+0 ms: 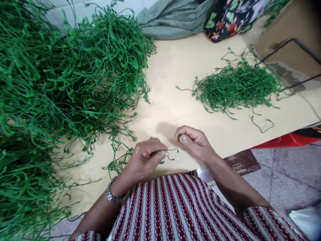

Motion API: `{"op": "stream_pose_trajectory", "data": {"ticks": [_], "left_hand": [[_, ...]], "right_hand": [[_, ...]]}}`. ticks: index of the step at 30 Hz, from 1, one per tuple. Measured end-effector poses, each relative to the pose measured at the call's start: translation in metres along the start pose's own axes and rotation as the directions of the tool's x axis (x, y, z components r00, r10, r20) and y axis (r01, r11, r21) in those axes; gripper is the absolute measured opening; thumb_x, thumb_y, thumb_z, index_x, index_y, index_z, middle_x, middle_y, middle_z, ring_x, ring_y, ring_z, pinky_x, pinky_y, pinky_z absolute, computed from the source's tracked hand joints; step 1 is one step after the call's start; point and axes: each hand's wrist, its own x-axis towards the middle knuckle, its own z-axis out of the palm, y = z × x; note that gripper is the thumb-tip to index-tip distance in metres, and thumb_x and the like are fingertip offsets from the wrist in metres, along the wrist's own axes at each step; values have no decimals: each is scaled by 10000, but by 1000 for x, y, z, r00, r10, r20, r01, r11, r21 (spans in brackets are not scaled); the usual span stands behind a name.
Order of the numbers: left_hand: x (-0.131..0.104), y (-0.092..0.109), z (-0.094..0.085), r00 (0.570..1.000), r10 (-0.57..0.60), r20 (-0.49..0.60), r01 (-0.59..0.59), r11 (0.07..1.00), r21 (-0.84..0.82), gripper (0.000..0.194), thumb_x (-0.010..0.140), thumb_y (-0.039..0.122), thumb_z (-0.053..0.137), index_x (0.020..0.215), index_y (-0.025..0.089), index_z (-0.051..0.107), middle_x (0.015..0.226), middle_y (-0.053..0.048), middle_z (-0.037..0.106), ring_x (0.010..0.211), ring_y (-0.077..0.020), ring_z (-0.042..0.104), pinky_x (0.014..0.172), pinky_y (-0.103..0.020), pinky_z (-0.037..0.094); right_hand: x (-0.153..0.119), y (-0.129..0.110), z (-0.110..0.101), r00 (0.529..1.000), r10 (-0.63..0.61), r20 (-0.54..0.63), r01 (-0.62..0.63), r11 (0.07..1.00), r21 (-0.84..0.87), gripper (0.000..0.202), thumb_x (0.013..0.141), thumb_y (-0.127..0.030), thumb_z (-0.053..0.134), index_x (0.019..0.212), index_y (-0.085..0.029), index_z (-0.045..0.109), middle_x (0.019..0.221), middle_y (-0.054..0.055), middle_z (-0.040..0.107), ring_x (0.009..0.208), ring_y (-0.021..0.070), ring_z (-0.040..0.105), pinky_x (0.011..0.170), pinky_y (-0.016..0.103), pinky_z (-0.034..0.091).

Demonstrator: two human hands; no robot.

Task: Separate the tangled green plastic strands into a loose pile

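Note:
My left hand, with a metal watch band at the wrist, is closed in a pinch on thin green stems; their curled tips stick out to the right past the thumb. Just right of it, my right hand is closed, thumb against the bent index finger, with a small dark green bit showing between them. The two hands are apart, above the table's near edge. A few loose green stems lie beside and under my left hand.
A big heap of green plastic-looking stems covers the table's left side. A smaller pile lies right, by a cardboard box and a black wire frame. Grey cloth and floral fabric lie at the back of the table.

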Motion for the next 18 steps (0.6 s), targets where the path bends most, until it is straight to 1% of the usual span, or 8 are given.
{"op": "stream_pose_trajectory", "data": {"ticks": [2,4,6,9,11,14,16,18], "left_hand": [[0,-2,2,994,-56,-96,49,996,-77,56,765,132,600,760,172,639,602,10,576,551,-90,511,534,-219,405],[1,-3,4,981,-82,-178,63,992,-107,44,763,150,611,734,169,637,607,13,568,551,-87,505,528,-216,399],[2,-3,4,977,-97,-188,75,990,-121,57,766,157,610,712,162,629,601,15,557,551,-85,498,524,-212,392],[3,-2,2,989,-135,-66,125,982,-140,99,805,180,563,728,151,619,594,14,543,550,-83,487,515,-204,380],[2,-1,0,983,-180,30,182,975,-127,151,837,210,514,735,142,603,600,11,530,549,-84,472,515,-207,370],[2,0,-5,960,-238,150,246,968,-40,221,856,240,465,692,131,565,579,15,486,537,-86,430,517,-217,344],[2,1,-8,950,-243,195,247,969,4,249,850,239,466,634,131,529,553,28,435,523,-80,389,510,-218,313],[3,2,-9,943,-236,233,251,967,-35,269,838,238,486,590,134,502,540,37,396,519,-76,356,506,-219,287]], "right_hand": [[0,-5,2,995,-104,1,102,974,-201,179,888,-318,464,905,-162,549,748,13,574,633,81,515,552,203,412],[1,-8,7,974,-219,56,225,905,-362,195,877,-318,496,970,-151,533,824,40,609,686,94,549,588,212,443],[1,-7,13,945,-319,75,314,814,-490,219,885,-327,485,988,-136,515,824,53,618,682,103,557,584,219,453],[0,-4,17,916,-391,96,357,680,-640,193,909,-319,439,915,-139,509,734,40,601,650,117,547,563,231,447],[-1,-4,17,913,-380,144,361,595,-718,180,918,-286,418,839,-149,504,675,25,572,610,117,522,540,234,427],[-2,-8,15,902,-358,240,400,489,-775,217,926,-229,380,749,-160,485,625,11,529,563,107,470,517,234,387],[-2,-11,12,892,-347,289,435,483,-760,242,926,-209,363,713,-167,469,612,2,509,551,100,436,513,232,362],[-1,-11,9,888,-318,331,458,568,-684,258,927,-211,347,695,-173,453,604,-9,481,544,93,404,509,229,341]]}}
